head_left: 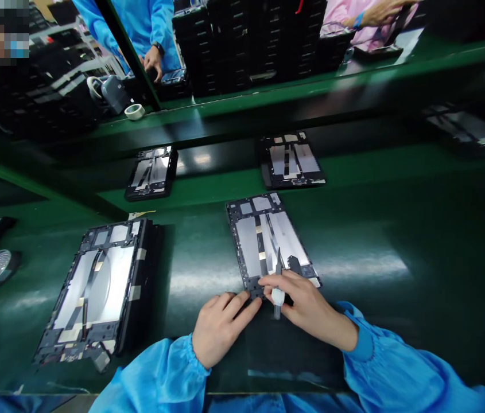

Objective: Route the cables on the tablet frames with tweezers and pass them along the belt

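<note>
I'm at the near edge of the open tablet-like device (284,236), which lies face-open on the green surface (201,241) right in front, slightly turned, inner side up. Right hand (309,304): grip closed around a slim pointed tool (277,297), maybe tweezers, pale wrap mid-shaft, dark tip pointing away over the lower part of the device; can't tell whether the tip touches. Left hand (218,330): grip loose, nothing held, fingertips at the near-left corner, apparently steadying it. Step looks like fine work at the near end, by the long dark strip (261,246) and the small dark flap (294,264); exact target hidden under the right fingers. To do it well, I'd press lightly with the left, just enough to stop the device sliding, and plant the right hand's heel so only the fingers steer. Low tip angle, short moves, no prying: the strip looks thin and likely creases or tears if snagged, and the pale panel probably scratches. I'd also watch that the left fingertips don't drift under the tip, since both hands work close together. Another open device (111,292) sits well apart to the left; I'd leave elbow room there.
</note>
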Demonstrator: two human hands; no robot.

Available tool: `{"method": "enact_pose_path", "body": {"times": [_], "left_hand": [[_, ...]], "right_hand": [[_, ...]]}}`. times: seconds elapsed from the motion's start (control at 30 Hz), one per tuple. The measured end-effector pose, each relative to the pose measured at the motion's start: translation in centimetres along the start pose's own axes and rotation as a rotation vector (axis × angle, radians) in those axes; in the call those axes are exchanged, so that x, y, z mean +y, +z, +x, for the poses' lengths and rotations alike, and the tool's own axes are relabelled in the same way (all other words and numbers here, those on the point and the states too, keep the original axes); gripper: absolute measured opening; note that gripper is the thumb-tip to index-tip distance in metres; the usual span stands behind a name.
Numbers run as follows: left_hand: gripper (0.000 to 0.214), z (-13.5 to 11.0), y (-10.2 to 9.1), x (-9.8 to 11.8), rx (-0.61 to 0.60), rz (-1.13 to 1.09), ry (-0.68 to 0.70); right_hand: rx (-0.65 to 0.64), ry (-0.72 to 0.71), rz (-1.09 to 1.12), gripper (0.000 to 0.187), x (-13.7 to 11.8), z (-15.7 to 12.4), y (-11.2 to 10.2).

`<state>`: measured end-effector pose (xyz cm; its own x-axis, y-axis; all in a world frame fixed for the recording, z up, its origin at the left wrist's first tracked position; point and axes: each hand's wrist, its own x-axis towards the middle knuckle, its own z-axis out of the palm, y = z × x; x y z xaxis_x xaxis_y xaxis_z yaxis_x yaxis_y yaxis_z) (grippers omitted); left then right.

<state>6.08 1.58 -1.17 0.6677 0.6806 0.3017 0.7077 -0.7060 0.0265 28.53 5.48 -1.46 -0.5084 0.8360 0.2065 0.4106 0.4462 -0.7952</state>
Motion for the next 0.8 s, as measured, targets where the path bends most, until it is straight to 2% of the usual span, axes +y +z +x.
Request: {"method": "enact_pose_path", "body": {"times": [0.13,0.27,0.37,0.47,0.57,0.8], "left_hand": [[0.037,0.3,0.2,0.3,-0.004,0.029,-0.011],[0.036,0.5,0.4,0.7,-0.006,0.006,-0.057],[0.035,0.6,0.5,0.8,-0.001,-0.028,-0.064],[0.034,0.5,0.6,0.7,0.005,-0.039,-0.061],[0.035,0.4,0.6,0.8,0.001,-0.032,-0.064],[0.035,0.3,0.5,0.8,0.003,-0.027,-0.072]], "right_hand": [[0.057,0.026,0.082,0.016,-0.4,-0.3,-1.2],[0.15,0.158,0.228,0.03,-0.9,-2.2,-2.5],[0.134,0.241,0.347,0.037,-1.0,-3.5,-2.1],[0.182,0.341,0.43,0.03,-0.9,-3.8,-0.9],[0.245,0.378,0.413,0.021,-0.8,-3.3,-0.1],[0.165,0.431,0.423,0.014,-1.3,-2.6,-0.2]]}}
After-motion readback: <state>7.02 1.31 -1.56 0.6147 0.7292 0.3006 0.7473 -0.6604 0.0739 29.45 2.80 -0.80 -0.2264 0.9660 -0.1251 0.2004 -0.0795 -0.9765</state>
